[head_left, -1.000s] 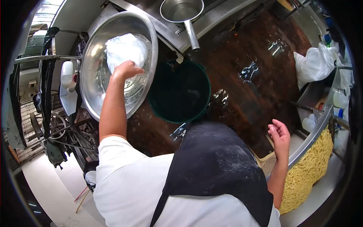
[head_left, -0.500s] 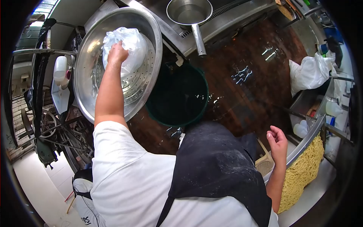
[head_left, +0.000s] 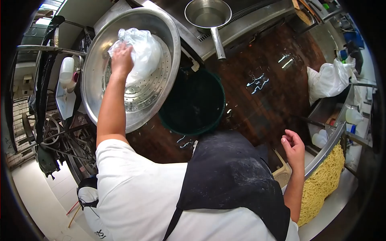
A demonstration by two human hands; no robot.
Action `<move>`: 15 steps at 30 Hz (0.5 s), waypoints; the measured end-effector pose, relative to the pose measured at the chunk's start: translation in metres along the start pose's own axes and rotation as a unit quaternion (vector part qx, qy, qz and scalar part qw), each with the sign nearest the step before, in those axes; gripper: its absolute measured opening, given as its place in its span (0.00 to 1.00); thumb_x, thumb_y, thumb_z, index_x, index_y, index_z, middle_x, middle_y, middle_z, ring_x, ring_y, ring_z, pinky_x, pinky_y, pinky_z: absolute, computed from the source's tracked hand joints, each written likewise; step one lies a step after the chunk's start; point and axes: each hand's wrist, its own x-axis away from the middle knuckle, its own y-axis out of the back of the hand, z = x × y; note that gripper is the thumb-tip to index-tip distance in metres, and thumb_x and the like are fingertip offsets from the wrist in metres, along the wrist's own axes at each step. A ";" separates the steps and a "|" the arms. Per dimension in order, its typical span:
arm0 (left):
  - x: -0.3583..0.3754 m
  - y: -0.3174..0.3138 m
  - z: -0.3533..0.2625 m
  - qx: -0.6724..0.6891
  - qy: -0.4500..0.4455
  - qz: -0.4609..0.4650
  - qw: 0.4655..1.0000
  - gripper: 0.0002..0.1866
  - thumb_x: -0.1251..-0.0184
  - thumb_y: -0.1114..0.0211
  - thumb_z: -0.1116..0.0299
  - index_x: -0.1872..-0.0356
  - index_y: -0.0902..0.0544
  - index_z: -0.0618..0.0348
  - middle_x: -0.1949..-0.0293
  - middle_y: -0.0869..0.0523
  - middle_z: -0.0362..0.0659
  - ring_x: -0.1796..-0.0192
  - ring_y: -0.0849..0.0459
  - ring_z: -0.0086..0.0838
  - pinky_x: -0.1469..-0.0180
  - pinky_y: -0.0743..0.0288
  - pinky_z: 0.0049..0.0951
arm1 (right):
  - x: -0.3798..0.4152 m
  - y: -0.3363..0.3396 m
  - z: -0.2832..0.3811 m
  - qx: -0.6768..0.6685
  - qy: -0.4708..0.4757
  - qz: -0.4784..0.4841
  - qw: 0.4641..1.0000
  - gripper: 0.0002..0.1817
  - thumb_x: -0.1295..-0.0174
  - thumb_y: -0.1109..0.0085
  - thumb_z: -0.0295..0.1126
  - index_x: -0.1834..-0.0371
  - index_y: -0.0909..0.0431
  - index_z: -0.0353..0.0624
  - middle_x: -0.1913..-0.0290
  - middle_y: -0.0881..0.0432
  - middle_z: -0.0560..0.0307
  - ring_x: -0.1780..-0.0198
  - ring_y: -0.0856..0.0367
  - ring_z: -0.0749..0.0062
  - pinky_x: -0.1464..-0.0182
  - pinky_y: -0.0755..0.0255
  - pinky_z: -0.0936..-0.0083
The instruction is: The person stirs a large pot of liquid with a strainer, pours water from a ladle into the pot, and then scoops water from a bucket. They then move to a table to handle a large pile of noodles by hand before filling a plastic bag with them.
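Note:
My left hand (head_left: 122, 60) pinches the left side of a clear-white plastic bag (head_left: 144, 56). The bag lies in a big metal bowl (head_left: 172, 60) with a perforated inner surface, at the upper left. What is inside the bag cannot be made out. On the right, my right hand (head_left: 294, 148) hangs in the air with loosely bent fingers and nothing in it, near a metal tray of yellow noodles (head_left: 321, 188).
A dark green round tub (head_left: 193, 104) stands beside the bowl. A metal pan (head_left: 208, 14) with a long handle rests on the steel counter (head_left: 245, 34). The brown floor (head_left: 257, 104) looks wet. A white bag (head_left: 329, 80) is at the right.
My left hand has moved to the left side of the bag, and the bag's top has changed shape. The view has shifted slightly. My right hand is nearly unchanged.

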 end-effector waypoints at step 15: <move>-0.034 -0.101 -0.057 0.605 0.336 0.232 0.683 0.26 0.23 0.51 0.53 0.38 0.22 0.63 0.43 0.16 0.47 0.45 0.16 0.41 0.40 0.24 0.38 | 0.025 -0.004 -0.027 -0.005 -0.033 -0.027 0.999 0.20 0.35 0.35 0.29 0.41 0.21 0.35 0.56 0.16 0.57 0.56 0.19 0.78 0.51 0.24 0.80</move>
